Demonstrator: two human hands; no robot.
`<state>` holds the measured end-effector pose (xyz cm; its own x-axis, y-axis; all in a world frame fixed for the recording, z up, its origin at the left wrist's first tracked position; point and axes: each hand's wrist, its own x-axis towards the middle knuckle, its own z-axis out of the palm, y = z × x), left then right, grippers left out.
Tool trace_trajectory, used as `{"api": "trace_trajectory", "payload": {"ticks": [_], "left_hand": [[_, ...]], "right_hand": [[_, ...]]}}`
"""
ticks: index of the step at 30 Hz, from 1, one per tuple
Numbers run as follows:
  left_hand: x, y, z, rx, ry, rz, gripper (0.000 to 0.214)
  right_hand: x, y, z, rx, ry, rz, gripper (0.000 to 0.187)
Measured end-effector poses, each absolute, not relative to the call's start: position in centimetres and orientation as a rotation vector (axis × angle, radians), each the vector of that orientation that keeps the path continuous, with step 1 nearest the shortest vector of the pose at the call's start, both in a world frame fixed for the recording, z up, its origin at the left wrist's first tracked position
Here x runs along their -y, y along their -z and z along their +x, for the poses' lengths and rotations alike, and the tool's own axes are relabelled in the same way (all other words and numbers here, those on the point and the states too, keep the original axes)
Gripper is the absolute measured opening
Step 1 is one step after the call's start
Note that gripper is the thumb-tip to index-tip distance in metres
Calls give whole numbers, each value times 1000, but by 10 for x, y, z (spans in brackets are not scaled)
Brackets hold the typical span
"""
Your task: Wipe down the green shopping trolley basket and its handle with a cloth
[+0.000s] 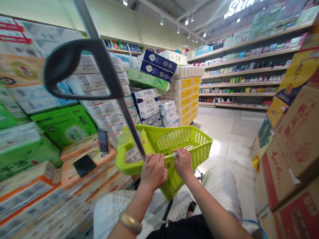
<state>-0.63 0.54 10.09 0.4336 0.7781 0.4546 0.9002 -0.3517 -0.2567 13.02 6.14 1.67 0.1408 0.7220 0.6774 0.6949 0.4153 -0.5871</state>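
Note:
Right in front of me stands a lime-green shopping cart (pixel 199 155) with perforated plastic sides. A metal pole (pixel 129 121) rises from it to a dark grey loop handle (pixel 83 68). My left hand (pixel 153 171) is closed over the cart's near rim, its fingers curled across the edge. Beside it, my right hand (pixel 183 163) is closed at the same rim, with a small white wad (pixel 175 154) showing at its fingers; I cannot tell what it is made of. The visible part of the basket shows no goods.
Packs of tissue (pixel 104 84) are stacked high along the left. A dark phone-like slab (pixel 84 165) lies on an orange pack there. Cardboard cartons (pixel 296 132) crowd the right side. Shelves of small goods (pixel 239 79) line the back, beyond a tiled floor (pixel 224 132).

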Motion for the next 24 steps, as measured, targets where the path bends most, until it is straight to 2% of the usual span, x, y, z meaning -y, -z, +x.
{"api": "trace_trajectory", "payload": {"ticks": [6,10,16,20,24], "left_hand": [[-11,-112,-6,1648,272,-2128,23],[-17,-111,9,1830,201,-2029,26],[-22,-90,12,1749,163,-2147,29],[-19,-86,4,1653,166,-2158,39],[-16,-87,6,1633,196,-2121,35]], "right_hand": [[-61,-17,126,1645,-33,-1249,31],[-58,-16,117,1685,-14,-1211,37],[-60,-7,121,1719,25,-1216,39],[-68,7,156,1612,130,-1329,35],[-71,9,167,1473,148,-1434,32]]}}
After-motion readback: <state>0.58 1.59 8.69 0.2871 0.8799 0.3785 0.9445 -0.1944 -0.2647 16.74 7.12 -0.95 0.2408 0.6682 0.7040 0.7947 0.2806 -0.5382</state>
